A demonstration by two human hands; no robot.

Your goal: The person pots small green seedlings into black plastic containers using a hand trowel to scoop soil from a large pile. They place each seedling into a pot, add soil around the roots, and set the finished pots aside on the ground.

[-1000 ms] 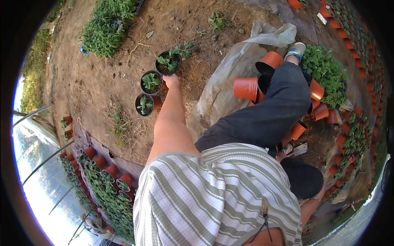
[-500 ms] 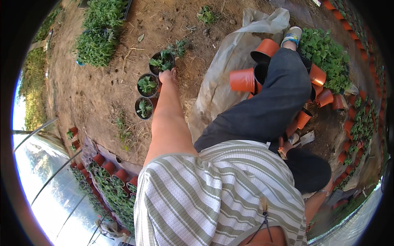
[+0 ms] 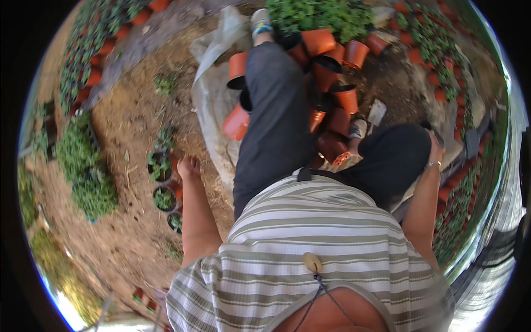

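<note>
My left hand [image 3: 189, 166] is low over the soil at left, fingers loosely bent and nothing visible in them. Just left of it stands a black-rimmed pot [image 3: 159, 167] with a leafy seedling, its orange side towards the hand. Two similar planted pots follow in a row: a middle pot [image 3: 164, 198] and a near pot [image 3: 175, 222], partly hidden by my forearm. My right hand [image 3: 436, 145], a band at its wrist, is beside my bent right knee. Its fingers look closed around something dark that I cannot make out.
Empty orange pots [image 3: 357, 54] lie tumbled around my legs, some on a plastic sheet [image 3: 213, 94]. Dense green seedlings [image 3: 321, 19] grow beyond them. A seedling tray [image 3: 91, 166] is at far left. Rows of potted plants [image 3: 88, 61] line the edges. A small plant [image 3: 165, 141] lies beyond the pots.
My left hand has come off the far planted pot and drawn back beside it. The view has turned right, bringing my right forearm and hand into sight.
</note>
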